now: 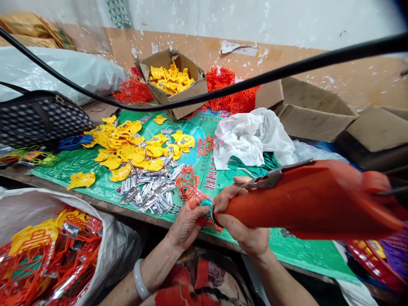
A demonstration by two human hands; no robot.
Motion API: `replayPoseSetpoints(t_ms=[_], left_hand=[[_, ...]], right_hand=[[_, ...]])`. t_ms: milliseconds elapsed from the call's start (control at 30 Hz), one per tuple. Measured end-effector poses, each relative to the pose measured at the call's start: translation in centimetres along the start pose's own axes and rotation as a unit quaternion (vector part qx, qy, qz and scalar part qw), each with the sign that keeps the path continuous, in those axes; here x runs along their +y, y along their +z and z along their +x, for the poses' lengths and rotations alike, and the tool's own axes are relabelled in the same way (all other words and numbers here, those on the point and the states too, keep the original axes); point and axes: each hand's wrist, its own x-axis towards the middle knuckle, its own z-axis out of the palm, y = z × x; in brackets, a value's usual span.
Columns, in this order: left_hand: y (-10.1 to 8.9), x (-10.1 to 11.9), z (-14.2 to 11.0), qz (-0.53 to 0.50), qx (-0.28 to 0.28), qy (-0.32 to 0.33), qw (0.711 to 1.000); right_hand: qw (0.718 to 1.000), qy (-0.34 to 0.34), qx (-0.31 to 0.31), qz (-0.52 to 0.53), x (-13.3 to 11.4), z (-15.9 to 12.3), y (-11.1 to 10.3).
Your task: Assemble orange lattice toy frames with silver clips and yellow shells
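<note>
My right hand [245, 231] is wrapped around the front of a large orange power tool [296, 202], which looks like an electric screwdriver and points left. At the tool's black nose, my left hand [186, 225] pinches an orange plastic lattice frame [194, 197] with a small teal piece [207, 203] on it. The tool's tip meets this work, but the exact contact is hidden by my fingers. Just left of the frame lies a heap of shiny silver strips [153, 193]. Yellow molded plastic parts [127, 144] are piled behind the strips, some bearing silver stickers.
A green sheet [105, 182] covers the table. Behind are a carton [191, 95] of yellow parts, orange frames [219, 78], a white cloth [245, 136] and another carton [315, 114]. A white sack [117, 225] of parts stands front left. A black cable [153, 109] crosses the view.
</note>
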Motion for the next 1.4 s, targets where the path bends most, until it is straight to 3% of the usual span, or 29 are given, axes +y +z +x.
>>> replayPoseSetpoints(t_ms=[300, 467, 600, 800, 933, 1133, 1200, 1267, 1400], left_hand=[[-0.1, 0.0, -0.2, 0.007, -0.025, -0.001, 1.0], [-0.5, -0.1, -0.3, 0.01, -0.015, -0.007, 1.0], [-0.2, 0.3, -0.6, 0.003, -0.001, -0.018, 1.0], [0.1, 1.1, -1.7, 0.035, -0.01, -0.055, 0.998], [-0.2, 1.2, -2.0, 0.04, -0.004, -0.059, 0.997], [0.2, 0.7, -2.2, 0.037, 0.07, -0.058, 0.995], [0.1, 0.5, -1.9, 0.05, 0.102, -0.06, 0.992], [0.0, 0.5, -1.6, 0.059, 0.115, -0.065, 0.989], [-0.1, 1.1, -1.5, 0.05, 0.104, -0.068, 0.991]], right_hand=[[0.997, -0.017, -0.009, 0.076, -0.1, -0.1, -0.5], [0.992, -0.018, 0.047, 0.112, -1.3, 0.9, -1.4], [0.992, -0.038, 0.107, 0.056, -0.9, 1.9, -2.4], [0.989, 0.01, 0.15, -0.015, 0.3, 3.4, -4.2], [0.975, 0.0, 0.208, -0.08, 0.1, 4.9, -5.4], [0.963, -0.034, 0.223, -0.147, 0.7, 5.2, -6.4], [0.951, -0.051, 0.206, -0.223, 1.9, 4.6, -6.9], [0.922, -0.051, 0.183, -0.337, 3.5, 3.9, -7.9], [0.862, 0.014, 0.174, -0.477, 5.7, 2.6, -12.2]])
